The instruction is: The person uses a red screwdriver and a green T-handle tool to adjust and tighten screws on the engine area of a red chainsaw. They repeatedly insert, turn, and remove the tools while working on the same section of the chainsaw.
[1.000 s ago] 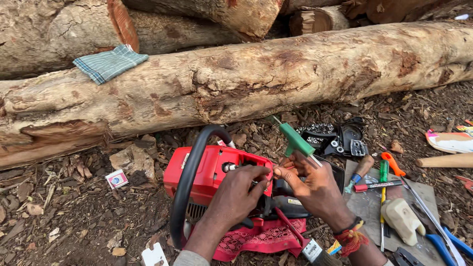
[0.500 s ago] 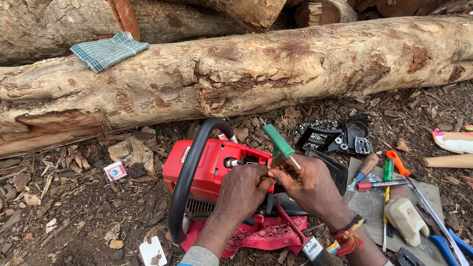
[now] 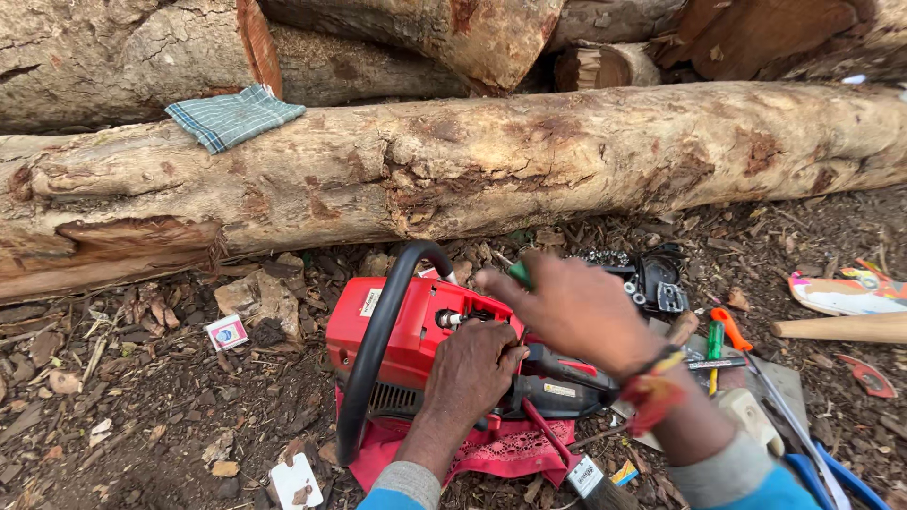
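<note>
A red plastic chainsaw body (image 3: 416,331) with a curved black front handle sits low in the centre of the frame on a red cloth (image 3: 501,449), its top uncovered. The left hand (image 3: 472,373) rests on it, fingers curled. The right hand (image 3: 576,307) grips a green-handled screwdriver (image 3: 520,274) above it. A long pale log (image 3: 425,170) lies behind.

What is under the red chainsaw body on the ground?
A red patterned cloth lies under the red chainsaw body, its lacy edge showing at the front. How far it runs beneath is covered by the saw and the left hand. Around it is bark-strewn ground.
</note>
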`<state>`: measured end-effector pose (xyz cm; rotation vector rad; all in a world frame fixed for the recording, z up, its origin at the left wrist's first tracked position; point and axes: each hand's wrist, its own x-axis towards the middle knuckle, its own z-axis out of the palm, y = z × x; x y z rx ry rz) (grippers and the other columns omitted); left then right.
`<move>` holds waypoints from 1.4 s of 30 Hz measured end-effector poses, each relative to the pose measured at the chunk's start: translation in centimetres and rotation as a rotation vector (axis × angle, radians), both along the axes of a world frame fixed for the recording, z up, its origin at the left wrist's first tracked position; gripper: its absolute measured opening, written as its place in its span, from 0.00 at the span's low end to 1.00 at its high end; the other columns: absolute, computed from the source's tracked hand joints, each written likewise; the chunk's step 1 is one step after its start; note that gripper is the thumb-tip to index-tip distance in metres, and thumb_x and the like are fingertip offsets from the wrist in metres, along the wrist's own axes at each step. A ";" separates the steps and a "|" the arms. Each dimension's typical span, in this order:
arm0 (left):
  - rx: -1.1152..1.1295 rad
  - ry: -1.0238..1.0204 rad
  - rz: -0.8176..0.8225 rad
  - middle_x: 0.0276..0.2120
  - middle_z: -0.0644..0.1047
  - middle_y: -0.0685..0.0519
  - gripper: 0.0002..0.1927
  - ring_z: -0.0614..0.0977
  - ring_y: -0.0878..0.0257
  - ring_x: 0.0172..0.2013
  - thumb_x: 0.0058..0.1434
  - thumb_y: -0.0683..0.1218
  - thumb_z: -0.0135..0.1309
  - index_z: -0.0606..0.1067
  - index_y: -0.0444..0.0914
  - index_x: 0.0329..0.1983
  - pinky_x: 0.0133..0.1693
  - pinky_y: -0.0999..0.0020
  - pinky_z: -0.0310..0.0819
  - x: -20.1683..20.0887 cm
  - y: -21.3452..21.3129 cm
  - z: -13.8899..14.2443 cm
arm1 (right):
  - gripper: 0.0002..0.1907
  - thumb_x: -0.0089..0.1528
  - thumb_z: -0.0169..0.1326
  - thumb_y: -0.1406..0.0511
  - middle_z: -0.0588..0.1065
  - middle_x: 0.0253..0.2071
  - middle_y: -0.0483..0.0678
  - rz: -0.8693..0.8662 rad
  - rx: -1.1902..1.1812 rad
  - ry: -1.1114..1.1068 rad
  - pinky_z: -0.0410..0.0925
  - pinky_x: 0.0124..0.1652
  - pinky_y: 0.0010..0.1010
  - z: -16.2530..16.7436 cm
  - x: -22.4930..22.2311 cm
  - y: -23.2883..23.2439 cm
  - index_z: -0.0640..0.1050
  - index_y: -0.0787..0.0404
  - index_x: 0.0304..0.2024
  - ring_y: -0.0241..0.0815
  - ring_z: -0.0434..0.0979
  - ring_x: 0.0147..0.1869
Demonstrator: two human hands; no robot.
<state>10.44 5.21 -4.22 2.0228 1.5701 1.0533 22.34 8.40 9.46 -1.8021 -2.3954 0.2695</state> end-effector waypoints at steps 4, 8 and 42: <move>-0.077 0.118 0.013 0.34 0.79 0.43 0.15 0.81 0.46 0.42 0.67 0.54 0.56 0.77 0.36 0.42 0.44 0.47 0.74 -0.2 -0.1 0.2 | 0.31 0.63 0.48 0.40 0.79 0.27 0.60 0.087 0.394 -0.057 0.73 0.30 0.53 -1.6 -2.5 -1.4 0.76 0.61 0.29 0.62 0.81 0.30; 0.018 0.018 -0.084 0.35 0.81 0.46 0.15 0.81 0.47 0.42 0.64 0.55 0.56 0.79 0.38 0.40 0.44 0.48 0.74 -0.4 -0.6 0.4 | 0.31 0.62 0.51 0.40 0.75 0.17 0.56 0.210 0.325 -0.052 0.71 0.29 0.49 -2.4 -0.1 -0.3 0.75 0.59 0.23 0.57 0.79 0.24; -0.087 -0.259 -0.059 0.34 0.81 0.52 0.15 0.84 0.56 0.35 0.64 0.57 0.56 0.78 0.43 0.43 0.37 0.57 0.75 -0.7 -1.1 2.7 | 0.11 0.54 0.53 0.64 0.57 0.75 0.54 0.565 0.411 0.091 0.40 0.68 0.61 -1.2 7.2 -2.9 0.85 0.45 0.32 0.61 0.45 0.80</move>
